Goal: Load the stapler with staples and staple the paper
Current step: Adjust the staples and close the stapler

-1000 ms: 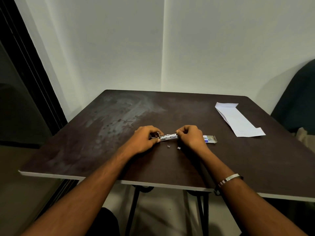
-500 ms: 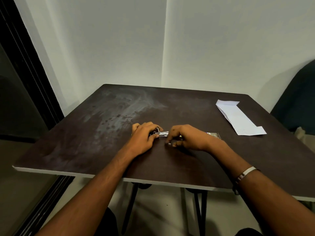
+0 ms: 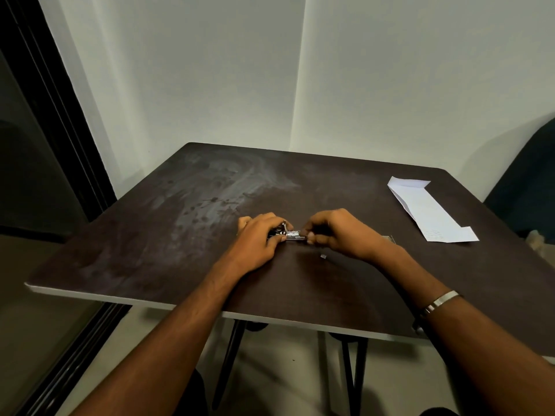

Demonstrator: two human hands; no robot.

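Stapler (image 3: 290, 234): small metal one, low over the table (image 3: 150, 250) at mid-width, held between both hands; only the shiny middle part shows, rest hidden by fingers.
L hand (image 3: 259, 235): just left of stapler, palm down, fingers curled round its left end, thumb tucked underneath; forearm runs back over the table's near edge.
R hand (image 3: 333, 232): just right of stapler, fingertips bunched and pinching its right end; whether a staple strip sits between them can't tell, too small. Wrist bent, forearm angled out to the right.
Bracelet (image 3: 441, 301): silver band on R forearm, near the table's near edge.
Loose staple bit (image 3: 323, 257): on table just in front of stapler, under R hand, apart from both.
Staple box (image 3: 389, 237): right of stapler, mostly hidden behind R wrist, only a sliver seen.
Paper (image 3: 429, 211): folded white sheet, flat on table, well right of stapler and farther back.
Change vs 0.5 s ago: R fingertips were down on the table by the loose bits, now up at stapler's right end. L hand grip same. 1 s ago two loose bits showed, now one.
Count: 2 hands, 1 stapler, 1 paper, 1 staple box, 1 loose bit, 1 bracelet.
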